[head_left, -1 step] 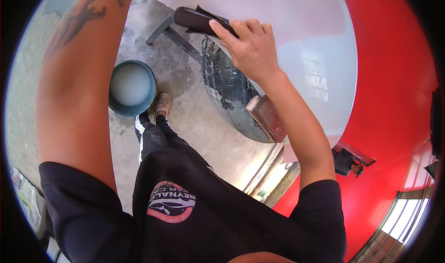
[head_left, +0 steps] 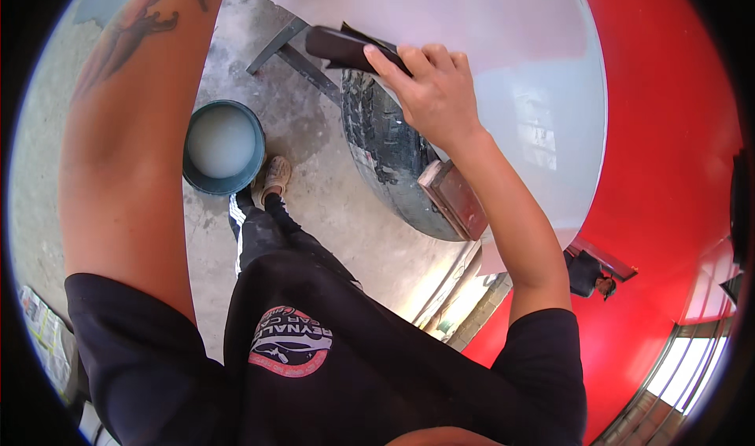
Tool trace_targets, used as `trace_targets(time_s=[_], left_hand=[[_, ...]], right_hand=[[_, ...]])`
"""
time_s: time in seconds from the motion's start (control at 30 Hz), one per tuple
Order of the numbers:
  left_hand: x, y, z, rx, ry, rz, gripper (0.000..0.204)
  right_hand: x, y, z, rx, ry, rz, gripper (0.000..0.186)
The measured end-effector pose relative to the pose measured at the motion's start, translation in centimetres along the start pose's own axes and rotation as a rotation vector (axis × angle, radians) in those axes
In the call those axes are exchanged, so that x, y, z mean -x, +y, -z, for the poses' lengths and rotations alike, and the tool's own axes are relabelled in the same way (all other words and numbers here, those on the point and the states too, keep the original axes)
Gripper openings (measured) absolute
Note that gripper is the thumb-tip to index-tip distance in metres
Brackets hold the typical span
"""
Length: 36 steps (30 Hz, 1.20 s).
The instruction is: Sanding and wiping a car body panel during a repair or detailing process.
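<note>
My right hand [head_left: 436, 92] is closed round a dark sanding block [head_left: 340, 49], with a thin black sheet, apparently sandpaper, folded about it and its edges sticking out. Block and hand are at a smooth, pale grey-white car panel [head_left: 543, 84], near its left edge; whether the block's face touches the panel is hard to tell. My left arm [head_left: 130, 155] reaches up along the left side and leaves the picture at the top, so my left hand is out of sight. Glossy red bodywork [head_left: 653, 131] adjoins the pale panel on the right.
A worn tyre [head_left: 381, 147] sits below the panel, a reddish-brown block [head_left: 460, 198] beside it. A dark metal stand [head_left: 311, 72] is left of the tyre. On the concrete floor [head_left: 314, 186] a blue-green bucket [head_left: 226, 186] of cloudy liquid stands by my foot [head_left: 276, 175].
My right hand and the sanding block have shifted slightly to the right and down, toward me. The grip is the same.
</note>
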<state>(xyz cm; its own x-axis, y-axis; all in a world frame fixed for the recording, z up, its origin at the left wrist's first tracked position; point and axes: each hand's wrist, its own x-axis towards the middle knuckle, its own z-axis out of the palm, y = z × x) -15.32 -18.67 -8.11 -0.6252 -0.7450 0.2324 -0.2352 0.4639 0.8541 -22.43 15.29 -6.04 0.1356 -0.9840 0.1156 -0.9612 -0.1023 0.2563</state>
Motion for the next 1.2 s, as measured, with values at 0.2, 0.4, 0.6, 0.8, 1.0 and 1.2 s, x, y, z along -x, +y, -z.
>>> trace_targets(time_s=[0.2, 0.4, 0.6, 0.8, 1.0, 1.2], left_hand=[[-0.3, 0.9, -0.4, -0.063, 0.025, 0.016, 0.106], [-0.5, 0.0, -0.7, -0.076, 0.045, -0.025, 0.108], [-0.2, 0.9, 0.1, -0.041, -0.001, 0.024, 0.108], [0.5, 1.6, -0.2, 0.0, -0.008, -0.019, 0.107], [-0.2, 0.5, 0.1, -0.078, 0.024, 0.027, 0.107], [-0.7, 1.0, -0.4, -0.07, 0.032, -0.01, 0.107]], right_hand=[[4.2, 1.5, 2.9, 0.055, -0.154, 0.21, 0.056], [-2.0, 2.2, 0.2, 0.163, 0.136, -0.011, 0.052], [4.5, 1.0, 1.2, 0.04, 0.012, 0.104, 0.05], [-3.7, 2.7, 0.5, 0.112, 0.171, -0.022, 0.041], [4.4, 0.7, 1.8, -0.042, -0.128, 0.189, 0.045], [-3.7, 3.2, 0.5, 0.137, 0.184, 0.027, 0.04]])
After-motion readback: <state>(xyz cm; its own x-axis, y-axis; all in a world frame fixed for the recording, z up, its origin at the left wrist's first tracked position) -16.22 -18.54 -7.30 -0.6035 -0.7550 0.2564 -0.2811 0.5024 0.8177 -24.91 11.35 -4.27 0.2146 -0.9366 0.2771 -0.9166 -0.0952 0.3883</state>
